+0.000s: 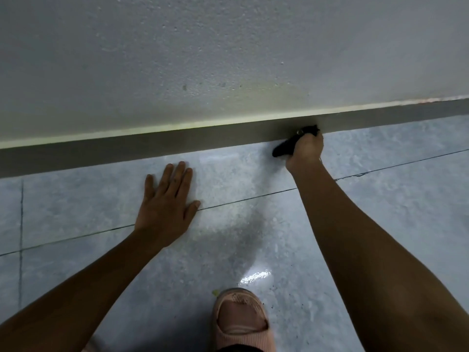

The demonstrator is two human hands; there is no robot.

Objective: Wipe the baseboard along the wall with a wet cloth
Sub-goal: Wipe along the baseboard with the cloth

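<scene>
Grey-blue floor tiles fill the lower part of the frame, meeting a pale textured wall along one dark baseboard that runs as a long band from the middle left edge up toward the upper right.

At centre left, my left hand lies flat on the floor, fingers spread wide and holding nothing, just short of the baseboard's foot; I judge it is propping me up.

Lower centre, one pink slipper shows on my foot, with a bright wet glare on the tile just above it.

Right of centre, my right hand is closed around one dark cloth, bunched in the fist and pressed where the baseboard meets the floor. Part of the cloth pokes out to the left of the knuckles and a bit above them against the band.

So the right hand is the one on the work, the left well apart from it. With the baseboard's long axis running left to right and slightly uphill, I expect the next stroke must slide along that line, not across it.
</scene>
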